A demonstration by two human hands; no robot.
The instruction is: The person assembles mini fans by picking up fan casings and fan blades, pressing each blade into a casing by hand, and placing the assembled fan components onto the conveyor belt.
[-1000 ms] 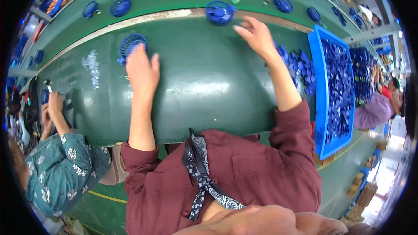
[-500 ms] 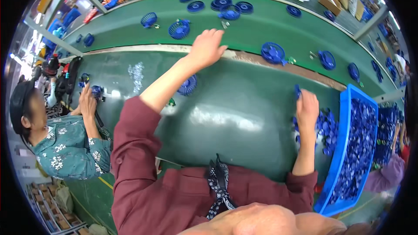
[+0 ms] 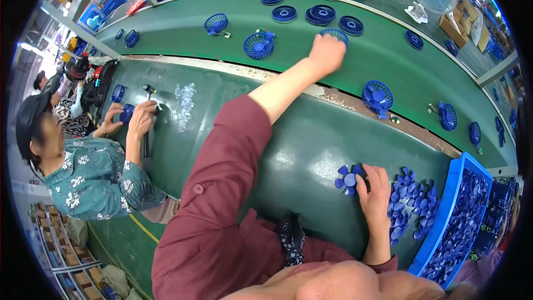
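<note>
My left hand (image 3: 327, 54) is stretched out over the green conveyor belt, its fingers closed on the rim of a round blue fan cage (image 3: 335, 35) that it partly hides. Above the dark green worktable (image 3: 300, 144), my right hand (image 3: 376, 191) pinches a blue fan blade (image 3: 350, 180) between thumb and fingers, its petals facing up. Beside that hand lies a loose pile of blue fan blades (image 3: 408, 191). Another fan cage (image 3: 377, 99) with a motor and wires sits at the belt's near edge.
A blue bin (image 3: 425, 244) full of fan blades stands at the right. Further cages (image 3: 259, 46) and round grilles (image 3: 284, 14) lie along the belt. At the left, a co-worker (image 3: 91, 183) handles a blue part near a hammer (image 3: 149, 90) and small clear pieces (image 3: 183, 105).
My left hand has reached right and farther over the belt, onto a fan cage. My right hand has come nearer with a fan blade. The whole view has shifted.
</note>
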